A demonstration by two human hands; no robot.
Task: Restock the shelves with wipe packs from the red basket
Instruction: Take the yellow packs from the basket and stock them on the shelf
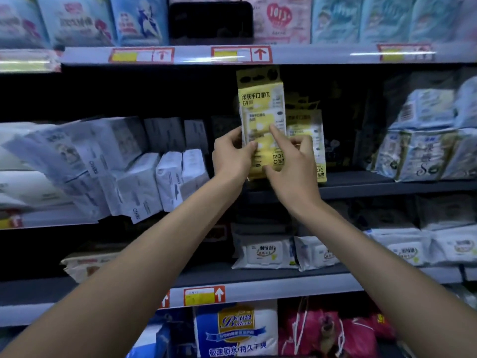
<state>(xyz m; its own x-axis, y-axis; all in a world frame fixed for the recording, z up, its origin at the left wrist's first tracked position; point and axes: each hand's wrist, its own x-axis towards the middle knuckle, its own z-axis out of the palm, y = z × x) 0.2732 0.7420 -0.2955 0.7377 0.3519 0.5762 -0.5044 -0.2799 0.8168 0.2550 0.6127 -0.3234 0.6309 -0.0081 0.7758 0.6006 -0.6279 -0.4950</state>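
- Head view: the left grip [231,156] held the yellow wipe pack [260,109] by its left edge, with the thumb on the front and the fingers curled behind. This probably kept the tall, thin pack upright and facing out.
- The right grip [291,164] was closed on the same pack's lower right. The forefinger lay straight up the front, the thumb sat near the bottom, and the other fingers were curled at the right edge. It looked like a steadying, guiding hold rather than a carrying one.
- The pack stood upright at the front of the middle shelf [374,183]. Whether its bottom edge rested on the shelf could not be told, as both grips hid it.
- A second yellow pack [309,130] stood just behind it and to the right, so the held pack seemed meant to head that row and cover the dark gap behind.
- White wipe packs [144,174] leaned in a loose stack to the left, and pale blue packs [418,153] filled the right, leaving this slot for the yellow line.
- Lidded wipe packs [265,251] lay flat on the shelf below.
- A price label [241,55] with a red arrow hung on the shelf edge above.
- The red basket was not in view.
- The placing seemed nearly done; letting go called for the pack to stand without tipping forward.
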